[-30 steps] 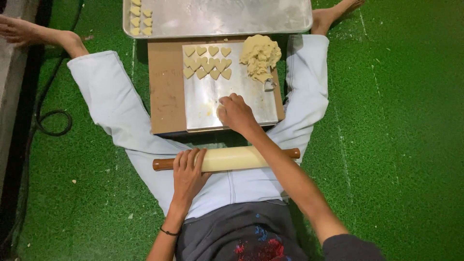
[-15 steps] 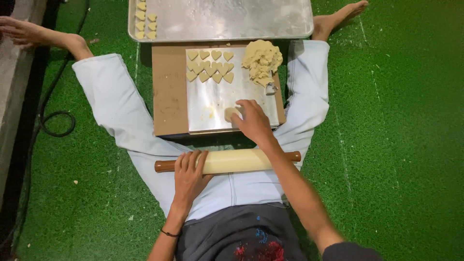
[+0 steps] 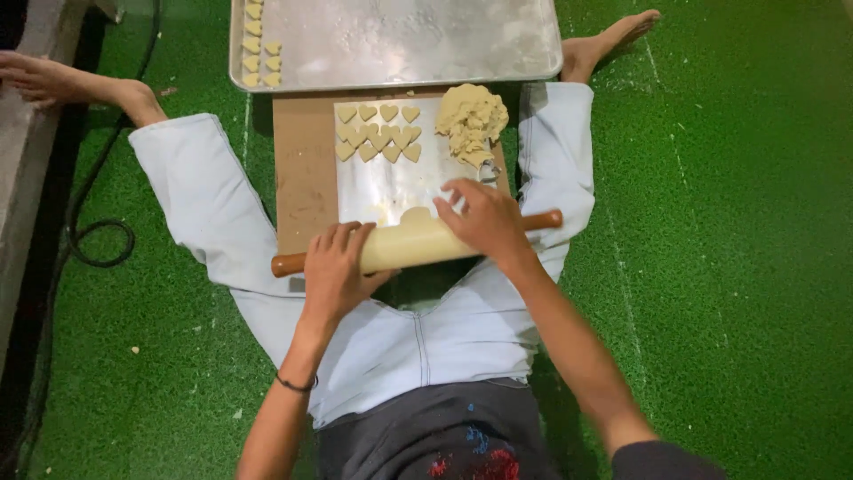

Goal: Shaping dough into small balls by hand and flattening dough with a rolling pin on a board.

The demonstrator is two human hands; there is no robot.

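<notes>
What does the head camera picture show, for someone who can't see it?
Both hands, left and right, press a rolling pin over a small dough piece on a metal sheet. Heart-shaped dough cutouts and a dough lump lie beyond, before a baking tray.

even overhead light, slight blur
</notes>
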